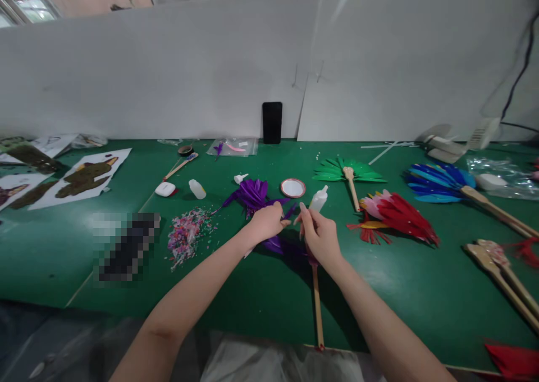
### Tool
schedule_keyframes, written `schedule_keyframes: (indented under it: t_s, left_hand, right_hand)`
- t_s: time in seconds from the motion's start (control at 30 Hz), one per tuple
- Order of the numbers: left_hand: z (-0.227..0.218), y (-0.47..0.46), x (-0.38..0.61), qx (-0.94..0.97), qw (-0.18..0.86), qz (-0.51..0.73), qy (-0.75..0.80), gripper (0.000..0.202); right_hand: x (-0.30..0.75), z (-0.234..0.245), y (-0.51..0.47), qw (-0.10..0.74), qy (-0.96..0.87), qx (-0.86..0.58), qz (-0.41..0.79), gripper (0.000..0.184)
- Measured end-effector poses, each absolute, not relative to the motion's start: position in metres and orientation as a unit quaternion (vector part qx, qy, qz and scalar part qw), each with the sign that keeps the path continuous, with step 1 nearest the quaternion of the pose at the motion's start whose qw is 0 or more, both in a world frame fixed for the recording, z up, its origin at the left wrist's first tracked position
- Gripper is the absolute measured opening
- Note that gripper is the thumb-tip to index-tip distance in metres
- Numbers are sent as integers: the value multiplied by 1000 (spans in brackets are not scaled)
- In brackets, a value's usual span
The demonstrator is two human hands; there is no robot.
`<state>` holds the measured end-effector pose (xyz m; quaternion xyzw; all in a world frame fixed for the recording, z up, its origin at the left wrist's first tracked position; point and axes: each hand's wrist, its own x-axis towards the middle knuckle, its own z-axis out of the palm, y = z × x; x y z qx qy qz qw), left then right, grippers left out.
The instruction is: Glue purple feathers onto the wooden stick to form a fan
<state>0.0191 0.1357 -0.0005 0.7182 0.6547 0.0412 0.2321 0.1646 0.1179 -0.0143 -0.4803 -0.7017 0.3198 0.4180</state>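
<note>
My right hand (322, 237) is closed around a small white glue bottle (318, 199), its nozzle pointing up and away. My left hand (268, 222) pinches a purple feather (289, 211) between thumb and fingers. Beneath both hands lies a purple feather fan (283, 246) on a wooden handle (318, 306) that runs toward the table's near edge. A pile of loose purple feathers (252, 194) sits just beyond my left hand. A round white lid with a red rim (293, 187) lies behind the bottle.
The green table (236, 292) holds finished feather fans: green (347, 171), red and pink (398, 213), blue (440, 182). Wooden handles (501, 275) lie far right. Glitter scraps (187, 236), another small bottle (197, 189) and a black phone (272, 122) against the white partition are there too.
</note>
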Motion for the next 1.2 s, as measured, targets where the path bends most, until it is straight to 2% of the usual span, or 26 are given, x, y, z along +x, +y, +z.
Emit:
schedule_keyframes:
  t_s: [0.13,0.2,0.3,0.37,0.47,0.6,0.87,1.03,1.2]
  left_hand:
    - [-3,138,12,716,278,107,632,10]
    - [1,142,6,700,290,184,626,14]
    - [12,142,-6,631,380,374,563,23]
    - [19,136,-14,572,441,466,510,27]
    - [26,121,-21,514,483,535,465,30]
    - [28,108,-26,492,504,553,446,31]
    - [30,105,-32,473,542,532,446,31]
    - [31,102,-35,500,542,490,465,31]
    - [32,98,-29,524,545,459,467,33]
  right_hand:
    - [163,-13,118,447,-675,-478,340,35]
    - [164,-14,120,484,-646,-479,346,35]
    - [165,-15,122,518,-607,-458,391,29]
    - [163,-11,123,498,-599,-427,460,25]
    - [157,0,120,410,-600,-370,579,34]
    - [142,16,115,341,-582,-341,655,34]
    - [123,27,110,357,-560,-399,632,28]
    - [122,23,103,316,-540,-367,688,32]
    - [129,16,102,313,-502,-342,730,29]
